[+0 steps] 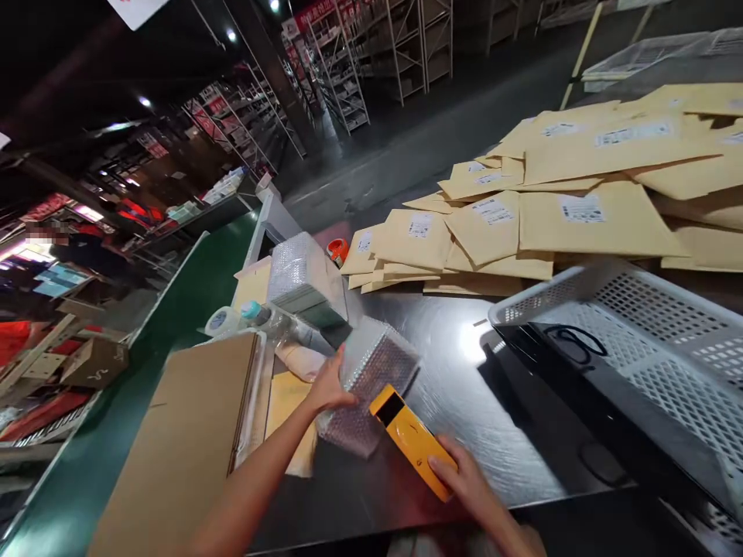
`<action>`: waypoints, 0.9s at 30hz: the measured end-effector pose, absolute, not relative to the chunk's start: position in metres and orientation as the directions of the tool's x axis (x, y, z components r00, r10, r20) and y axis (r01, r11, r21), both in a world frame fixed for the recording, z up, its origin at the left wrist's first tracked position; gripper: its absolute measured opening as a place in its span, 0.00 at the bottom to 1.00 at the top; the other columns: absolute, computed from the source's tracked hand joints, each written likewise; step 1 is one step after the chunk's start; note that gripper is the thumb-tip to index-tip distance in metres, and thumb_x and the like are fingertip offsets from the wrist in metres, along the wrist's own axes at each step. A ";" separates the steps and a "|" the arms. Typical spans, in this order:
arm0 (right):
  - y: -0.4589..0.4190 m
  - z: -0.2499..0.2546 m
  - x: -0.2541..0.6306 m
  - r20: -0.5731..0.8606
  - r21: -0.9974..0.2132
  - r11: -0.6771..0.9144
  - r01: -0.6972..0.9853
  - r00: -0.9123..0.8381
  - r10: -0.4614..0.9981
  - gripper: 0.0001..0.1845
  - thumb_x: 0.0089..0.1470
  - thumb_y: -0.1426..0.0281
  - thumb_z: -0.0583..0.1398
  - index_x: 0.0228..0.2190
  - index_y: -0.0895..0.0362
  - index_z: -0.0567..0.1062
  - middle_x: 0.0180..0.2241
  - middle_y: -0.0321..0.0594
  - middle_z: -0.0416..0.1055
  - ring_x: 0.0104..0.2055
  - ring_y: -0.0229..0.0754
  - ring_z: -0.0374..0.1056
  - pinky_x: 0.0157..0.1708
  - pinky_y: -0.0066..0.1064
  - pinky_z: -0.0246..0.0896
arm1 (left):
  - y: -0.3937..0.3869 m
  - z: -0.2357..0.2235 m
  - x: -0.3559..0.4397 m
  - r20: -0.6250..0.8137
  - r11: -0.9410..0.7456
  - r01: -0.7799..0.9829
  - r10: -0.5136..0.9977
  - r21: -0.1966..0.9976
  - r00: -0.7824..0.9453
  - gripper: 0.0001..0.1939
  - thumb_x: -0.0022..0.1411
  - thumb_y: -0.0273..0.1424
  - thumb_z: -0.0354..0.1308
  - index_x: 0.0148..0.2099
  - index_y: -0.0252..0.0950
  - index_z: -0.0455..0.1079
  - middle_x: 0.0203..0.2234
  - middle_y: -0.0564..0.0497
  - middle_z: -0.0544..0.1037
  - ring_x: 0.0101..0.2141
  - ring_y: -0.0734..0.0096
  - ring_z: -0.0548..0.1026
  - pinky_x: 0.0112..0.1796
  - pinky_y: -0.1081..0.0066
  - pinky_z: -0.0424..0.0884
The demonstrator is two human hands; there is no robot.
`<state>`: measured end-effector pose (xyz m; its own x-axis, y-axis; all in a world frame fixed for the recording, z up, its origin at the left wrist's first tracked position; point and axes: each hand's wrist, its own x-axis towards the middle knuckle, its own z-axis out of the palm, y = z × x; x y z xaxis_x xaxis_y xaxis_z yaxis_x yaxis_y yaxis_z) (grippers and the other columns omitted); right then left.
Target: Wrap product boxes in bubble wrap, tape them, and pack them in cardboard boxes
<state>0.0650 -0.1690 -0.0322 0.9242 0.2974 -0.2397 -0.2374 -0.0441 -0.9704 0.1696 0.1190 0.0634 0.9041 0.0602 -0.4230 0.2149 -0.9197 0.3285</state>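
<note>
A bubble-wrap pack [377, 352] is tilted over the metal tabletop, and my left hand [330, 387] grips its left edge with the thumb in front. My right hand [461, 472] is closed around the lower part of a yellow handheld scanner [415, 442], whose dark window faces up. The scanner's upper end is close to the bubble-wrap pack; whether they touch I cannot tell. Left of my left hand lies a yellow padded envelope [287, 410], partly under the forearm. Behind the pack stands a stack of bubble-wrap bags [299, 271].
Labelled padded envelopes [580, 213] are heaped at the back right. A white plastic basket [655, 325] stands on the right beside a long black object [586, 410]. Flat cardboard [186, 410], a tape roll [224, 321] and a bottle [255, 312] are on the left, by a green conveyor [197, 290].
</note>
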 end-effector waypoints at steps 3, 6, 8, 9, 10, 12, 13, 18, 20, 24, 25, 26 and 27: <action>-0.195 -0.023 0.039 -0.251 -0.968 -0.074 -0.240 0.923 0.292 0.22 0.46 0.49 0.59 0.27 0.55 0.78 0.27 0.42 0.73 0.31 0.49 0.66 0.32 0.36 0.62 | 0.113 0.059 0.156 -0.478 -0.819 0.211 -0.086 0.533 0.874 0.65 0.33 0.31 0.71 0.71 0.36 0.42 0.65 0.42 0.59 0.62 0.53 0.60 0.62 0.61 0.55; -0.187 -0.014 0.033 -0.236 -0.972 -0.064 -0.227 0.930 0.281 0.22 0.48 0.50 0.58 0.25 0.56 0.75 0.25 0.40 0.71 0.30 0.46 0.65 0.30 0.34 0.60 | 0.119 0.058 0.163 -0.541 -0.744 0.266 -0.149 0.613 0.828 0.64 0.29 0.31 0.72 0.69 0.38 0.49 0.65 0.44 0.59 0.63 0.51 0.59 0.63 0.60 0.53; -0.167 -0.011 0.041 -0.224 -0.975 -0.053 -0.218 0.939 0.262 0.20 0.48 0.51 0.58 0.23 0.56 0.72 0.22 0.37 0.68 0.27 0.42 0.63 0.26 0.31 0.58 | 0.127 0.060 0.172 -0.585 -0.675 0.342 -0.164 0.654 0.795 0.62 0.28 0.33 0.73 0.68 0.40 0.53 0.62 0.46 0.64 0.60 0.50 0.63 0.61 0.58 0.57; -0.157 -0.010 0.046 -0.219 -0.976 -0.045 -0.214 0.943 0.252 0.19 0.47 0.52 0.59 0.22 0.56 0.71 0.21 0.36 0.67 0.25 0.41 0.62 0.25 0.30 0.57 | 0.131 0.061 0.176 -0.593 -0.643 0.367 -0.170 0.672 0.787 0.59 0.29 0.35 0.73 0.67 0.40 0.56 0.60 0.47 0.68 0.59 0.50 0.65 0.60 0.58 0.59; -0.147 -0.010 0.052 -0.214 -0.977 -0.037 -0.212 0.945 0.247 0.19 0.47 0.52 0.59 0.22 0.56 0.71 0.20 0.35 0.66 0.24 0.40 0.61 0.23 0.29 0.56 | 0.136 0.062 0.179 -0.593 -0.622 0.378 -0.176 0.686 0.786 0.56 0.30 0.38 0.73 0.65 0.41 0.59 0.58 0.48 0.71 0.57 0.50 0.67 0.58 0.57 0.61; -0.134 -0.010 0.059 -0.209 -0.977 -0.021 -0.211 0.949 0.237 0.19 0.48 0.52 0.57 0.23 0.56 0.72 0.20 0.35 0.66 0.22 0.38 0.60 0.20 0.28 0.54 | 0.144 0.063 0.183 -0.574 -0.608 0.360 -0.197 0.708 0.795 0.50 0.34 0.45 0.72 0.62 0.40 0.65 0.54 0.48 0.74 0.55 0.50 0.69 0.57 0.57 0.63; -0.133 -0.010 0.060 -0.210 -0.977 -0.017 -0.212 0.950 0.233 0.20 0.48 0.52 0.57 0.23 0.56 0.72 0.20 0.35 0.67 0.22 0.38 0.60 0.19 0.27 0.53 | 0.148 0.062 0.185 -0.566 -0.608 0.347 -0.210 0.714 0.797 0.48 0.35 0.48 0.71 0.60 0.39 0.67 0.53 0.48 0.75 0.55 0.50 0.70 0.56 0.57 0.63; -0.157 -0.020 0.030 -0.266 -0.964 -0.064 -0.259 0.946 0.184 0.20 0.47 0.52 0.60 0.22 0.56 0.73 0.22 0.36 0.69 0.25 0.41 0.63 0.23 0.29 0.57 | 0.170 0.049 0.194 -0.569 -0.594 0.337 -0.255 0.730 0.782 0.48 0.31 0.55 0.70 0.54 0.36 0.72 0.49 0.47 0.78 0.52 0.48 0.72 0.54 0.58 0.65; -0.170 -0.025 0.015 -0.322 -0.946 -0.071 -0.315 0.934 0.156 0.21 0.47 0.51 0.59 0.24 0.56 0.75 0.23 0.38 0.70 0.26 0.43 0.64 0.24 0.31 0.58 | 0.179 0.042 0.199 -0.581 -0.597 0.342 -0.265 0.726 0.769 0.48 0.32 0.56 0.69 0.53 0.34 0.73 0.48 0.46 0.78 0.50 0.48 0.72 0.52 0.58 0.66; -0.172 -0.024 0.004 -0.336 -0.941 -0.091 -0.326 0.935 0.118 0.22 0.47 0.49 0.59 0.24 0.57 0.76 0.25 0.41 0.72 0.29 0.46 0.66 0.28 0.33 0.61 | 0.195 0.037 0.215 -0.598 -0.648 0.316 -0.272 0.693 0.754 0.46 0.36 0.58 0.66 0.53 0.34 0.73 0.48 0.44 0.79 0.49 0.48 0.74 0.51 0.56 0.67; -0.167 -0.021 0.007 -0.343 -0.936 -0.119 -0.331 0.933 0.103 0.22 0.46 0.49 0.59 0.24 0.56 0.76 0.25 0.41 0.73 0.30 0.46 0.66 0.28 0.33 0.60 | 0.196 0.038 0.219 -0.592 -0.667 0.296 -0.271 0.684 0.759 0.47 0.36 0.57 0.67 0.55 0.34 0.72 0.50 0.43 0.77 0.51 0.47 0.72 0.53 0.55 0.66; -0.161 -0.017 0.012 -0.364 -0.924 -0.156 -0.349 0.928 0.083 0.22 0.46 0.49 0.58 0.23 0.56 0.76 0.25 0.40 0.73 0.29 0.46 0.66 0.28 0.33 0.60 | 0.194 0.040 0.222 -0.576 -0.679 0.273 -0.269 0.682 0.772 0.49 0.35 0.55 0.68 0.58 0.35 0.69 0.55 0.42 0.74 0.56 0.45 0.68 0.56 0.54 0.63; -0.153 -0.011 0.018 -0.394 -0.905 -0.196 -0.377 0.917 0.058 0.22 0.45 0.49 0.58 0.22 0.56 0.75 0.24 0.40 0.74 0.29 0.46 0.67 0.28 0.33 0.59 | 0.188 0.043 0.224 -0.548 -0.695 0.239 -0.261 0.678 0.795 0.52 0.36 0.52 0.69 0.62 0.35 0.64 0.60 0.40 0.68 0.61 0.44 0.62 0.59 0.53 0.58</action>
